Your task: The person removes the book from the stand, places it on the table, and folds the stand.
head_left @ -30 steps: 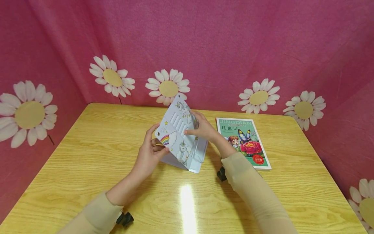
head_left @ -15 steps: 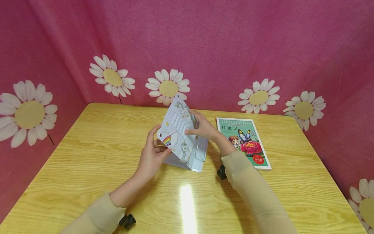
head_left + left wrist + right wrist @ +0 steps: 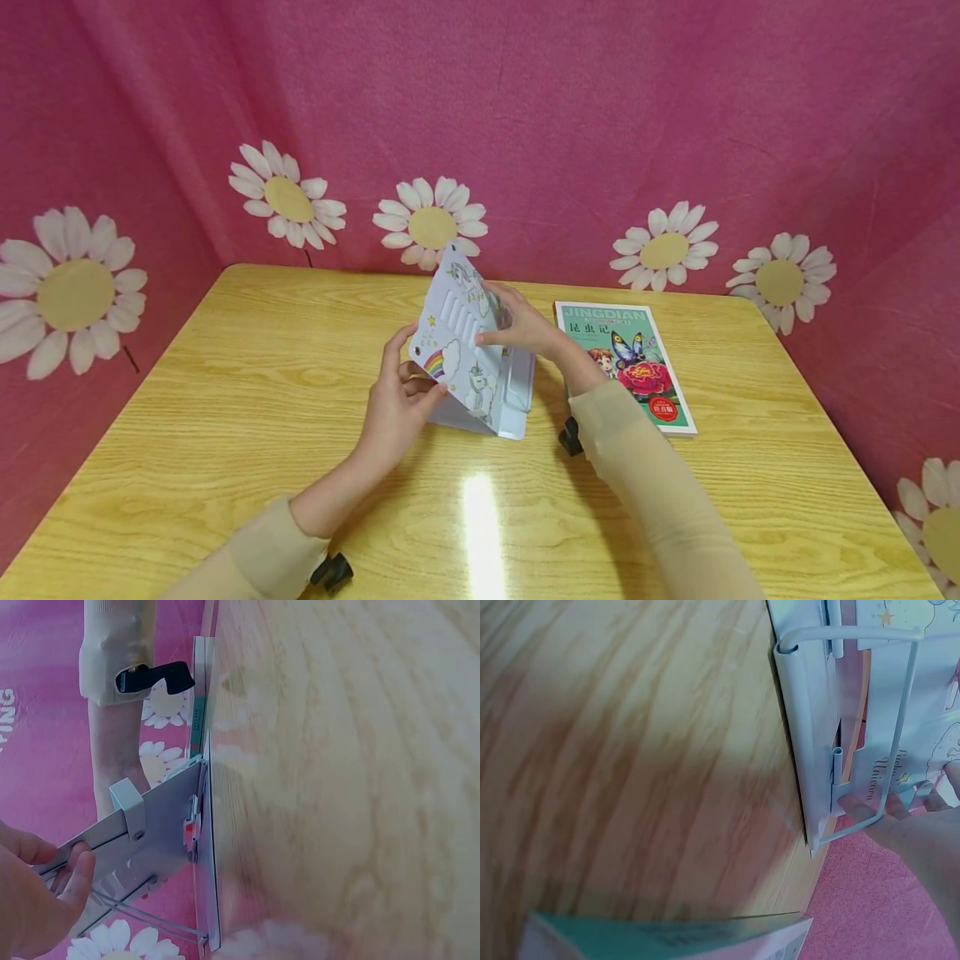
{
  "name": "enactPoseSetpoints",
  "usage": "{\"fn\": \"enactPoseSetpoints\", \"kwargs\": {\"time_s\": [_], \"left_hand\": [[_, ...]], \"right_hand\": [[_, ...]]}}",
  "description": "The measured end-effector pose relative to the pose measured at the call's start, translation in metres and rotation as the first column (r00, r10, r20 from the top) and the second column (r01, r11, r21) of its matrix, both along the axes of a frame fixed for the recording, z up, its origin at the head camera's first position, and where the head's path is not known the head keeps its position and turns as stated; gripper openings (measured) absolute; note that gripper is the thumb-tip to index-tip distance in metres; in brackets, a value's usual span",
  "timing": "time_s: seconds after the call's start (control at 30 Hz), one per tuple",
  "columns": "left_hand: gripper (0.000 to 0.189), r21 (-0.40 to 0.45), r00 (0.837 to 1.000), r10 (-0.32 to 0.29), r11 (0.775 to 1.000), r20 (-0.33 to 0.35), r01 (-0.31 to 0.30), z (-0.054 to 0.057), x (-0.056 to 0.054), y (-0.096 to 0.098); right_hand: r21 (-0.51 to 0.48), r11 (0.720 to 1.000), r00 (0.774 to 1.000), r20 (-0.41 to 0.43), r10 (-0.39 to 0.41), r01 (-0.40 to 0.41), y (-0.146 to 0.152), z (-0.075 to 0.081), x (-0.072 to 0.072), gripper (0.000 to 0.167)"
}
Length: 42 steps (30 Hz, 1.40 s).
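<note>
A white metal book stand [image 3: 459, 354] printed with unicorns, clouds and a rainbow stands unfolded on the table, its slotted back panel tilted up from the base. My left hand [image 3: 393, 412] pinches the panel's near left edge, thumb on the printed face and fingers behind. On the opposite side, my right hand [image 3: 525, 327] grips the right edge, with the thumb over the face near the slots. The left wrist view shows the panel's plain underside [image 3: 161, 825] and thin wire struts [image 3: 150, 915]. A white wire bar [image 3: 904, 712] crosses the stand's front in the right wrist view.
A green-covered children's book [image 3: 641, 367] with a butterfly and a red flower lies right of the stand, partly behind the right forearm. The wooden table [image 3: 225, 433] meets a pink daisy-print cloth [image 3: 525, 125] at the back and sides.
The stand has turned slightly, its near left corner and lower edge shifting a little to the right. My left hand has moved right with it; the right hand stays almost in place.
</note>
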<state>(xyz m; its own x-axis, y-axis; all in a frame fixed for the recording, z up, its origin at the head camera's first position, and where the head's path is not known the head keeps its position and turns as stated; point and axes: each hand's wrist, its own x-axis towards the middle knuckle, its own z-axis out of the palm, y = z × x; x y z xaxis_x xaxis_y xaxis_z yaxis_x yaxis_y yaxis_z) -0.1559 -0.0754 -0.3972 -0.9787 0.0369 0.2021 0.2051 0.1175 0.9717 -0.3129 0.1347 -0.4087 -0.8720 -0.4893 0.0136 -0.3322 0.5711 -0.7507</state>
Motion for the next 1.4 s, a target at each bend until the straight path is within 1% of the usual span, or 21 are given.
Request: {"fn": "enactPoseSetpoints", "kwargs": {"time_s": [0.33,0.73,0.83,1.03,1.17,1.23,1.3,1.4], "left_hand": [[0.082,0.007,1.0,0.015,1.0,-0.023,-0.015,-0.002,0.001,0.004],[0.081,-0.004,0.999,0.034,0.999,-0.032,-0.034,0.0,0.005,0.01],[0.081,-0.006,0.999,0.037,0.999,-0.035,-0.037,-0.001,0.005,0.01],[0.08,0.001,0.998,0.029,1.0,-0.047,-0.029,-0.002,0.005,0.012],[0.079,-0.002,0.998,0.033,0.999,-0.05,-0.033,-0.001,0.006,0.012],[0.078,-0.011,0.998,0.037,0.999,-0.052,-0.038,-0.001,0.006,0.011],[0.075,-0.021,0.997,0.04,0.999,-0.063,-0.041,-0.001,0.006,0.008],[0.073,-0.038,0.995,0.047,0.998,-0.089,-0.05,-0.001,0.005,0.004]], "right_hand": [[-0.014,0.999,0.999,0.025,0.033,-0.032,0.002,-0.002,-0.006,0.098],[-0.035,0.998,0.994,0.099,0.055,-0.052,0.002,0.0,-0.009,0.098],[-0.035,0.998,0.994,0.094,0.055,-0.052,0.003,0.0,-0.009,0.097],[-0.009,0.998,0.998,0.031,0.06,-0.06,0.008,-0.002,-0.003,0.095],[0.017,0.999,0.997,-0.064,0.051,-0.05,0.011,0.002,0.003,0.089],[0.017,0.999,0.992,-0.116,0.04,-0.038,0.013,0.005,0.008,0.085],[0.01,1.0,0.988,-0.15,0.023,-0.022,0.013,0.009,0.015,0.081],[-0.006,1.0,0.983,-0.181,-0.009,0.008,0.013,0.014,0.029,0.076]]}}
